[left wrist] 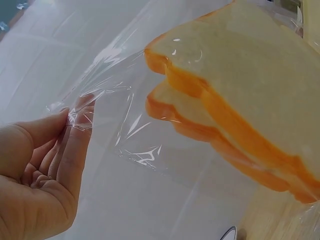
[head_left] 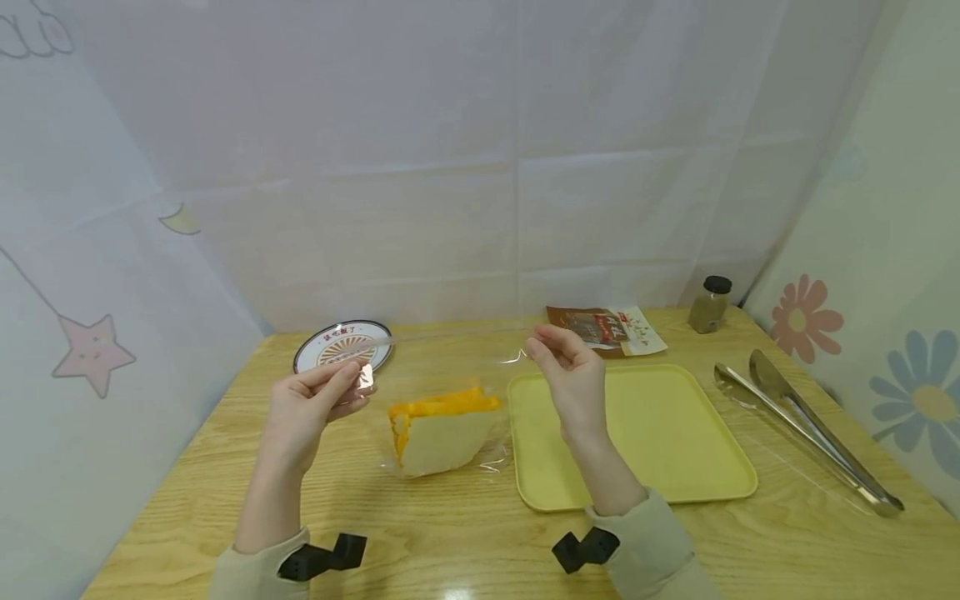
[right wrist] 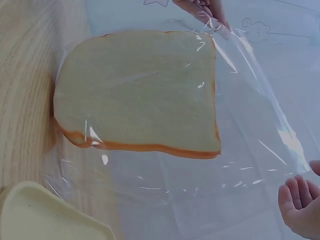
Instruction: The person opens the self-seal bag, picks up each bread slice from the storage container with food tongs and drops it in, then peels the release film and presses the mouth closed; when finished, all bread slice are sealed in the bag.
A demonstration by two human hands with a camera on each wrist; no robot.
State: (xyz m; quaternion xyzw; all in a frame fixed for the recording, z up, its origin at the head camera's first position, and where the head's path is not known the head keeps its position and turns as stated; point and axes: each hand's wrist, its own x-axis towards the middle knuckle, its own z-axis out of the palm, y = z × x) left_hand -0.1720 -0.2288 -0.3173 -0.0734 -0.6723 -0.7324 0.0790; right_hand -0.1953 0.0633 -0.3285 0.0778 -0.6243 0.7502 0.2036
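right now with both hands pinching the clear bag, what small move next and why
Probably fold the top of the clear bag down toward the bread: the left hand and right hand pinch its upper edge well apart, and the bread sits inside, below that edge.

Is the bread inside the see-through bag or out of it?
Inside. Shiny glints from the clear bag cross the bread, and the film stretches past its edges to where the left hand pinches it.

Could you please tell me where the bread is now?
In the head view's lower middle, the bread is inside the clear bag, just left of the yellow tray.
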